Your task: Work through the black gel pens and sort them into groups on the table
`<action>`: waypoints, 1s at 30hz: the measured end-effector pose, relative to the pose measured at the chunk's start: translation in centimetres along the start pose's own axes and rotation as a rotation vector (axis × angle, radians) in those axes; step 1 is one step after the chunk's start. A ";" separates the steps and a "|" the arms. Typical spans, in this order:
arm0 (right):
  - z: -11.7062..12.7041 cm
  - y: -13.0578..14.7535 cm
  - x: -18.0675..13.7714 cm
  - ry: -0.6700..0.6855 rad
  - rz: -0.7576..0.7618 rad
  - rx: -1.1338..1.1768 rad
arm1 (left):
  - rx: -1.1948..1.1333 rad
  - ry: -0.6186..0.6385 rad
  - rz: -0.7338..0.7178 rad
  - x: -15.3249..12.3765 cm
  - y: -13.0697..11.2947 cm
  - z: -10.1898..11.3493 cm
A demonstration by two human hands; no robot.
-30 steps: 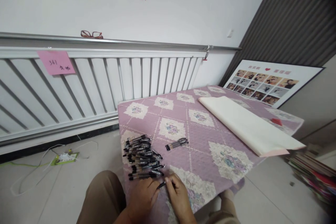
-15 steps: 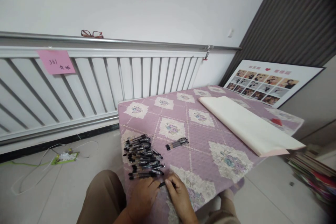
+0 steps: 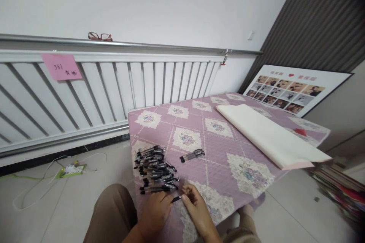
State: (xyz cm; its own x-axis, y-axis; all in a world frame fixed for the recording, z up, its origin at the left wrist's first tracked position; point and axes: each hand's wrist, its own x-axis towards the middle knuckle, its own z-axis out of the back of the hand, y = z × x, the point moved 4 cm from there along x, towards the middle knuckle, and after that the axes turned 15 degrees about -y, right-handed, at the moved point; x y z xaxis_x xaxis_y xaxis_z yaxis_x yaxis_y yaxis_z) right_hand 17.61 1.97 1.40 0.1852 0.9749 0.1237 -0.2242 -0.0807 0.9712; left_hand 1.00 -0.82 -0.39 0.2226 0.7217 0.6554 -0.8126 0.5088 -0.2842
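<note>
My left hand (image 3: 155,210) is closed around a pen (image 3: 176,198), whose dark end sticks out to the right past my fingers. The rest of that pen is hidden in the hand. Just right of the pen's end is my right hand (image 3: 198,209), its fingers loosely curled and apart from the thumb, with nothing visible between them. Beyond my left hand lies a pile of black-capped clear pens (image 3: 156,169) near the table's left edge. A small group of similar pens (image 3: 192,155) rests to the right of the pile.
A purple patterned cloth covers the table (image 3: 196,117). Folded cream sheeting (image 3: 265,133) lies across its right side, near a red item (image 3: 300,132). A photo board (image 3: 291,89) leans at the far right. Behind stands a radiator (image 3: 148,83); a power strip (image 3: 70,171) is on the floor.
My right hand has loosened from the pen's end and shifted slightly right, its fingers spreading. The pen's end shows more. My left hand has barely moved.
</note>
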 end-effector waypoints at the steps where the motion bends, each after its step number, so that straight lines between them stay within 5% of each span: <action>1: 0.0 0.0 0.1 -0.011 0.015 -0.034 | 0.004 0.001 -0.001 0.0 0.0 0.0; 9: -0.9 0.0 0.1 0.037 0.118 -0.173 | 0.015 0.016 -0.026 0.2 -0.1 0.2; 16: -0.4 0.5 0.0 0.149 0.076 -0.134 | -0.012 0.007 0.004 0.4 -0.3 0.4; 30: -0.2 -0.2 0.2 0.166 -0.123 0.060 | -0.028 0.080 0.075 0.1 0.2 0.0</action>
State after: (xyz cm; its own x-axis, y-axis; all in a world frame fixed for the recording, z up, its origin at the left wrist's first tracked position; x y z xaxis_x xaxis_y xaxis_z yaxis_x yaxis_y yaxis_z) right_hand 17.47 2.18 1.23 0.0462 0.9986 -0.0272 -0.1513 0.0339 0.9879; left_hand 0.88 -0.67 -0.34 0.2055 0.7928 0.5738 -0.8135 0.4643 -0.3502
